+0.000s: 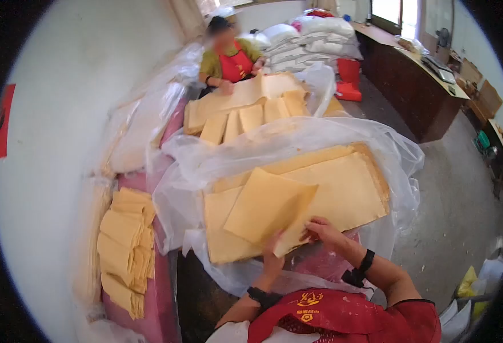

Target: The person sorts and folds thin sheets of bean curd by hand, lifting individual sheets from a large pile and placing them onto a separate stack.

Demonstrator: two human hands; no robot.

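Note:
A thin, pale-yellow sheet (pixel 263 206) is lifted at its near end, over a wide stack of similar sheets (pixel 348 186). My left hand (pixel 272 251) grips the near edge, its fingers partly hidden by the sheet. At the sheet's near right corner, my right hand (pixel 321 230) has its fingers closed on the edge. The far part of the sheet slants across the stack. Clear plastic film (pixel 403 166) surrounds the stack, which lies in front of me.
Folded yellow sheets (pixel 125 240) lie in overlapping rows on a pink surface (pixel 160 274) at left. Across the table, a person in a red apron (pixel 234 66) handles another stack (pixel 205 108). White sacks (pixel 314 40) are piled behind; a long counter (pixel 411 80) stands right.

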